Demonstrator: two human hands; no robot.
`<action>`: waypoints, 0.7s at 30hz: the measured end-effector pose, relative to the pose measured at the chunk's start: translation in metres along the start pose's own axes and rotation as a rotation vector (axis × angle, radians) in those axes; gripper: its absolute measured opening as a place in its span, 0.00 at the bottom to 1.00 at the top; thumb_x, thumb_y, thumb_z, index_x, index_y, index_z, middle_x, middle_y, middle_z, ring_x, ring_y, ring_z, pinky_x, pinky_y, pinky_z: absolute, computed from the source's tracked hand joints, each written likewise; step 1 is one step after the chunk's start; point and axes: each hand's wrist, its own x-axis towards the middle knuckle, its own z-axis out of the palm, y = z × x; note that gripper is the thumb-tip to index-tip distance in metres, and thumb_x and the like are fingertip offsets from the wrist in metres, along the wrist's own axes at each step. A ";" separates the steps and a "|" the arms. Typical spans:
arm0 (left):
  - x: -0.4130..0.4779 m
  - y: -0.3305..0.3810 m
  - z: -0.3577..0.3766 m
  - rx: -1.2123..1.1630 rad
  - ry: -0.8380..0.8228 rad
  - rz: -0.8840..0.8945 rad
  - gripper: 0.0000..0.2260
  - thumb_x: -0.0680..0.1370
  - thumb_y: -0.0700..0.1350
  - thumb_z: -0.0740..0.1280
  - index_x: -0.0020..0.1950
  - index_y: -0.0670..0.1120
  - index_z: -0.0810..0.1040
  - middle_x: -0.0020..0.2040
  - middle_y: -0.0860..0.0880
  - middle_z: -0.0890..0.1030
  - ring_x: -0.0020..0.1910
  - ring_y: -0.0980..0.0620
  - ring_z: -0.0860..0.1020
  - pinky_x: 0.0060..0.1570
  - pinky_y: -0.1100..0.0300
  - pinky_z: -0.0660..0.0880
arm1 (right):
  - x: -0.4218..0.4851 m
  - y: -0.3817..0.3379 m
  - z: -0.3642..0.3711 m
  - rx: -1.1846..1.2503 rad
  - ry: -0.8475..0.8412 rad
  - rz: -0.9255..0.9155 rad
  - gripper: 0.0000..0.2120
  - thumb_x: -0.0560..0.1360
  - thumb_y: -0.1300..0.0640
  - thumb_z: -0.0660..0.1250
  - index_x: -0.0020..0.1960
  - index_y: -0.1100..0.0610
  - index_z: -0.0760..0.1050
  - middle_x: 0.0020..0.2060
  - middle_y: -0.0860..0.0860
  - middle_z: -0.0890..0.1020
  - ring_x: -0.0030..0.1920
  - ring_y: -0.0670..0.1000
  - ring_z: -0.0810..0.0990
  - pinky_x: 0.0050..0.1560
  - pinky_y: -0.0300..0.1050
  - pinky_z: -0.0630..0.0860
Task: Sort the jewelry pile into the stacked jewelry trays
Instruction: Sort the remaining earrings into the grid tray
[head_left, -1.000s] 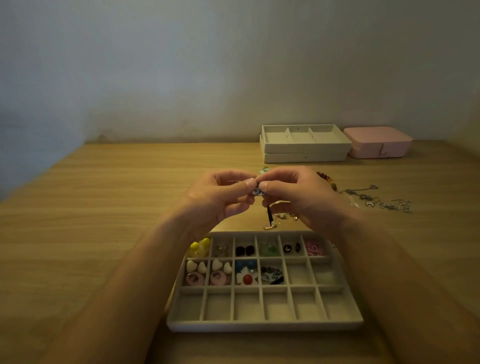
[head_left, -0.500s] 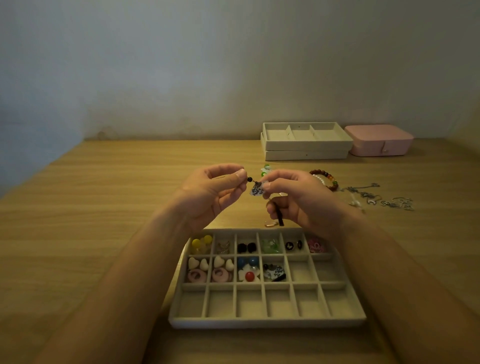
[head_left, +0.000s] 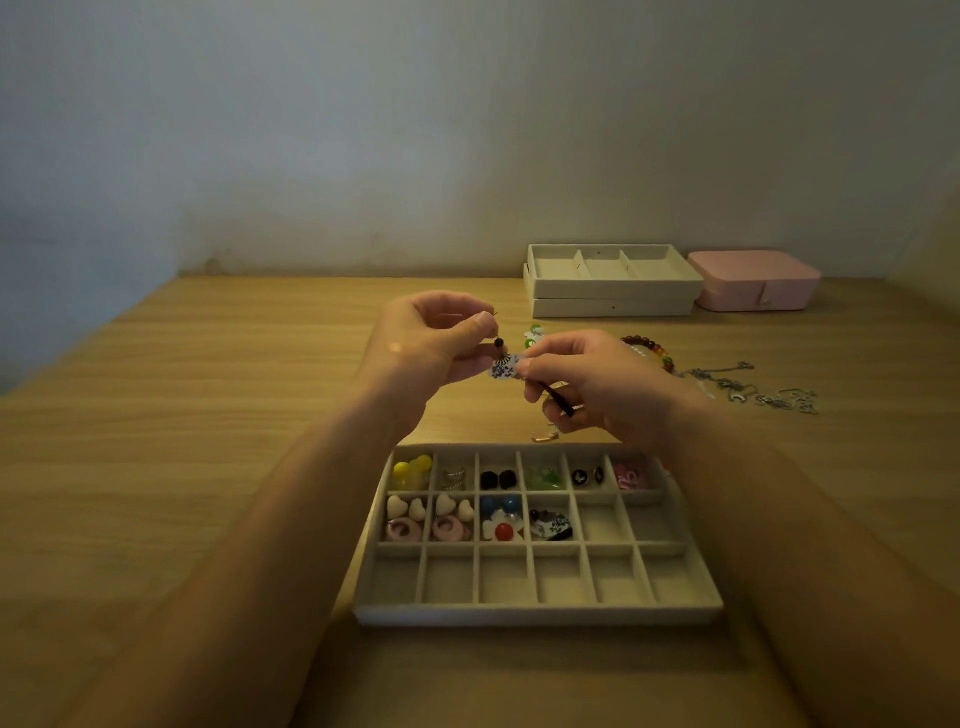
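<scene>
Pinched at both ends, earring (head_left: 505, 365) hangs mid-frame: left hand (head_left: 431, 345) has the hook, right hand (head_left: 602, 387) the fan. Hands were bunched together a second ago and are spread now, so it looks untangled. Probably joins its twin (head_left: 551, 525) in the tray (head_left: 540, 616) below.

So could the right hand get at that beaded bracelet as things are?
Probably not straight away: the bracelet lies just beyond the right hand with nothing between, but that hand pinches the fan earring.
</scene>
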 end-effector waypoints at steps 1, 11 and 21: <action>-0.001 0.002 0.002 0.043 -0.005 0.012 0.05 0.78 0.38 0.70 0.54 0.42 0.81 0.49 0.43 0.85 0.46 0.47 0.86 0.46 0.57 0.83 | 0.000 -0.002 0.001 -0.029 -0.005 0.007 0.07 0.80 0.56 0.69 0.55 0.58 0.80 0.37 0.51 0.82 0.33 0.48 0.78 0.35 0.42 0.77; -0.039 0.024 0.015 0.134 -0.049 0.032 0.06 0.77 0.39 0.72 0.53 0.43 0.81 0.47 0.43 0.85 0.44 0.48 0.86 0.43 0.60 0.82 | -0.036 -0.028 0.003 -0.270 -0.017 -0.050 0.06 0.80 0.53 0.70 0.56 0.52 0.80 0.50 0.51 0.85 0.52 0.49 0.84 0.56 0.47 0.81; -0.077 0.048 0.024 0.220 0.003 0.135 0.06 0.74 0.41 0.76 0.49 0.44 0.83 0.41 0.46 0.86 0.36 0.50 0.85 0.33 0.62 0.80 | -0.079 -0.050 0.010 -0.117 -0.007 -0.057 0.09 0.82 0.54 0.67 0.59 0.57 0.78 0.48 0.55 0.86 0.46 0.54 0.88 0.47 0.49 0.85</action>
